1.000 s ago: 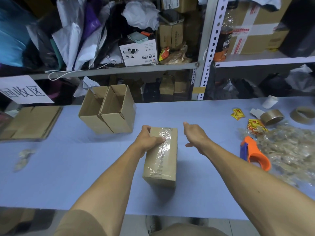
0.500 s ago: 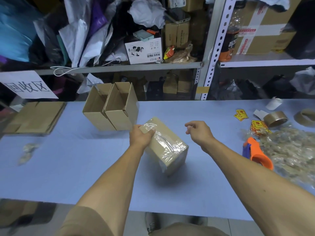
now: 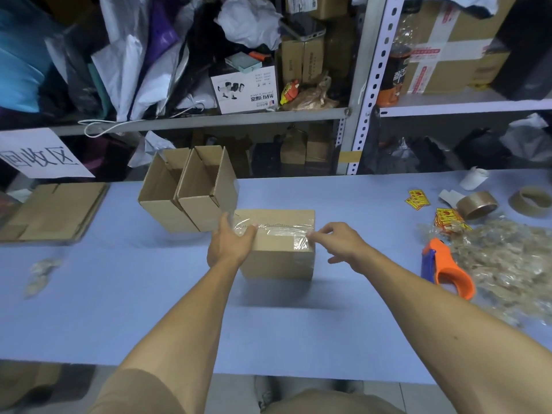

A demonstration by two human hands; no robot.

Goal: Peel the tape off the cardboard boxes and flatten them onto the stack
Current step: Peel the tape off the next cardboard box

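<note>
Here a sealed cardboard box (image 3: 277, 243) is stood on the blue table (image 3: 119, 294), just in front of two open boxes (image 3: 191, 189); its left end is gripped by the left hand (image 3: 230, 243), thumb laid across the clear tape (image 3: 280, 228) on top; the tape's right end — at the box's corner — is pinched by the fingertips of the right hand (image 3: 337, 243); flattened cardboard (image 3: 56, 210) is stacked far left; an orange tape dispenser (image 3: 445, 267) is lain beside peeled tape scraps (image 3: 507, 264).
</note>
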